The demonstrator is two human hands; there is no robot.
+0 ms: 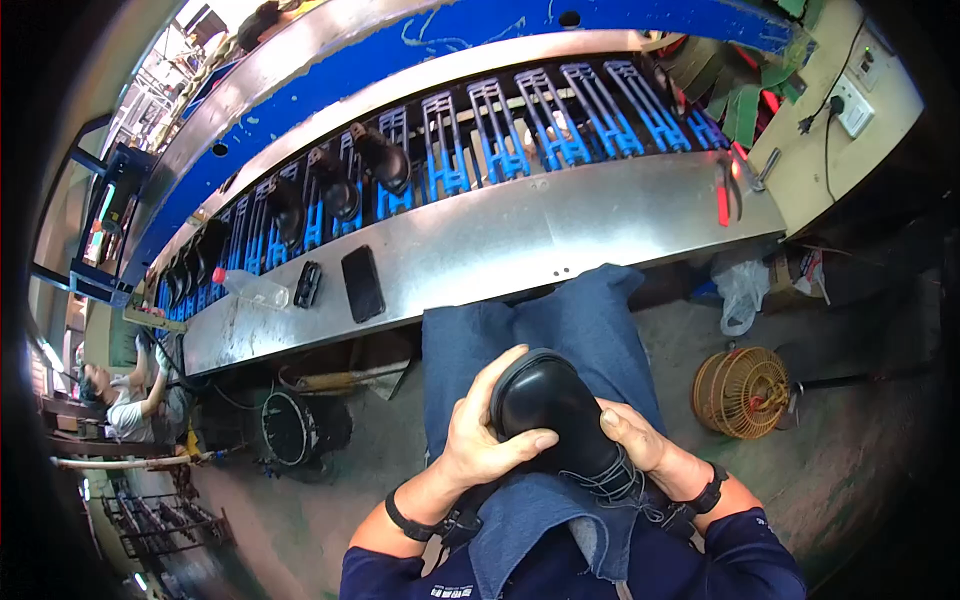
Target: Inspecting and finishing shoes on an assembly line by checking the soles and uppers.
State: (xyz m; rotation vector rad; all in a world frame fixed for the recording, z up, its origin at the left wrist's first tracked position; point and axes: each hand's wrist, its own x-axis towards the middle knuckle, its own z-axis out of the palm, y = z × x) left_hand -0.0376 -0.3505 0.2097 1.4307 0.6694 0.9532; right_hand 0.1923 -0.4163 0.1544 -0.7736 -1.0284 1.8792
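A black lace-up shoe lies over my lap, its rounded toe toward the bench and its laces toward my body. My left hand grips the toe end, with the thumb across the upper and the fingers along the sole's edge. On the other side, my right hand is closed round the shoe's side near the laces, its thumb bent against the upper. Parts of the right fingers are hidden behind the shoe. Blue cloth covers my legs beneath it.
Ahead runs a metal bench with a phone, a plastic bottle and red-handled pliers. Behind it, a conveyor of blue racks carries several black shoes. A bucket and a round cage flank me. Another person works far left.
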